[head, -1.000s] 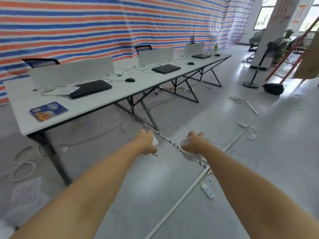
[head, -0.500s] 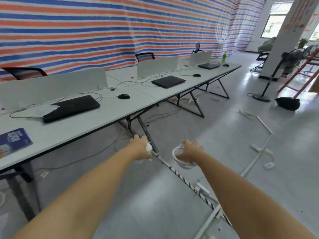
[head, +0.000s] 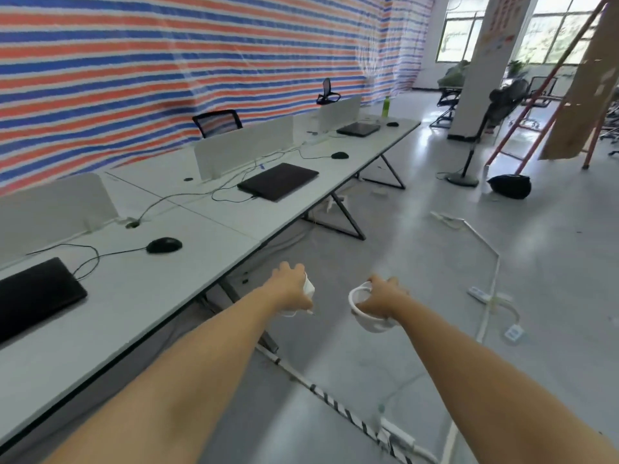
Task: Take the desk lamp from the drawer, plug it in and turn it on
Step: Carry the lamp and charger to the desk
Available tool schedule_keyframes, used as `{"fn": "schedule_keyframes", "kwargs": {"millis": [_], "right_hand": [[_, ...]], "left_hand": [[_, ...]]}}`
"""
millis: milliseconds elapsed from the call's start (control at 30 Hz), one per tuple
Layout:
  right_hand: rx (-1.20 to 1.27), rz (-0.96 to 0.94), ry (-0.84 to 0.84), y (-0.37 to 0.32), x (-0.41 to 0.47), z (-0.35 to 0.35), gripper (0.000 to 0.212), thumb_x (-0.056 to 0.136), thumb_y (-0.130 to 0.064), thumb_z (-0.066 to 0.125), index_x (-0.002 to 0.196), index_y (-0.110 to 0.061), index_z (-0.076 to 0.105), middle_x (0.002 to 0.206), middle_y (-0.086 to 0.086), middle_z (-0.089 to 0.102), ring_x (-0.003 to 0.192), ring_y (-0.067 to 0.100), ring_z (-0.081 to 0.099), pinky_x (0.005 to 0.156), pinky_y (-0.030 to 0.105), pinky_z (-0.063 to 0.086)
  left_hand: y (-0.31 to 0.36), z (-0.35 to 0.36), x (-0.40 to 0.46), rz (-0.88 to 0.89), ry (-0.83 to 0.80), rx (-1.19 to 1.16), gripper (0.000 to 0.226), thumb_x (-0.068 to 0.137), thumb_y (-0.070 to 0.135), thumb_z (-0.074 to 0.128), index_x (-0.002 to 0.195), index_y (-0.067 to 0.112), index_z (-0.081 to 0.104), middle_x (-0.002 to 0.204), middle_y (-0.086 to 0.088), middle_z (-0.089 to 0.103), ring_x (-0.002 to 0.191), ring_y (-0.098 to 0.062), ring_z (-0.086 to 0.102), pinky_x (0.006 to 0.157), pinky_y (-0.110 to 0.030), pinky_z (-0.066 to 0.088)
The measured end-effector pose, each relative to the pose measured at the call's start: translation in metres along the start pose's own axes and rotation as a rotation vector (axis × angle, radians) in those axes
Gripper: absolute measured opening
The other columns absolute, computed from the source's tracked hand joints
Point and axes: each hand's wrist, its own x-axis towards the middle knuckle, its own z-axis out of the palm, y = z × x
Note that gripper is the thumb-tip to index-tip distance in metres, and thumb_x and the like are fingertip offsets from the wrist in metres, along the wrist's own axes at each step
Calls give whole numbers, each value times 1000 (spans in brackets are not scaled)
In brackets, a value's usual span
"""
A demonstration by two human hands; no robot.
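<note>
Walking on along the white desk (head: 187,262), now filling the frame's left. Left hand (head: 289,289) clenched on a small white part, probably the plug (head: 308,287); right hand (head: 383,298) gripping the white ring-shaped desk lamp (head: 363,314), centre frame. Could trip on floor cables (head: 338,401) at lower right.

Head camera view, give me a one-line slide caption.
Left hand and right hand carry white lamp parts beside the long desk.
</note>
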Motion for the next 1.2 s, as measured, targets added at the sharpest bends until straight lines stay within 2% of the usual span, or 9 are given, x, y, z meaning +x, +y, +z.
{"fn": "schedule_keyframes", "kwargs": {"millis": [133,267,433,633,867,967,1100,1200], "right_hand": [[30,36,20,1,85,-35,65,81,-46,63,136,-22,36,136,13,34,125,35,40,100,36,35],[2,12,31,4,173,-80,66,82,-47,63,137,-20,35,137,14,36,127,33,39,103,38,34],[-26,9,24,9,273,-137,70,81,-50,63,137,-19,35,137,14,37,127,33,39,104,38,33],[-44,1,-26,9,374,-166,70,80,-50,64,136,-20,35,137,15,36,125,34,40,103,38,34],[-39,-2,-3,15,532,-223,72,80,-48,66,138,-19,34,137,15,37,126,34,40,103,39,35],[-15,26,5,23,599,-259,71,78,-49,67,136,-20,37,136,15,40,123,32,43,103,39,37],[7,82,4,34,671,-303,70,79,-49,65,136,-21,37,138,14,36,124,33,42,103,39,35],[17,100,-6,42,721,-328,72,79,-49,66,138,-21,35,138,14,36,124,33,42,103,39,35]], "left_hand": [[23,-21,91,41,3,0,64,78,33,67,128,10,35,133,-18,32,119,-36,38,90,-41,44],[44,-48,186,11,25,-27,72,78,34,69,134,9,32,137,-19,28,124,-38,37,96,-43,42],[74,-75,290,-11,38,-51,69,76,36,70,129,9,35,132,-17,33,121,-36,40,98,-45,44],[94,-87,387,-5,-2,-50,67,75,35,70,127,10,37,130,-17,34,119,-35,40,97,-43,43],[135,-117,563,19,-5,-27,69,77,35,69,130,10,35,133,-18,33,122,-38,39,96,-44,43],[159,-140,640,70,-9,-22,65,75,36,69,127,11,38,129,-18,36,118,-37,42,92,-43,45],[189,-171,723,98,-8,-29,68,77,34,68,132,9,34,129,-16,34,119,-35,40,89,-39,42],[207,-184,777,104,-26,-32,63,78,32,67,128,8,35,127,-15,35,116,-33,40,80,-34,38]]}}
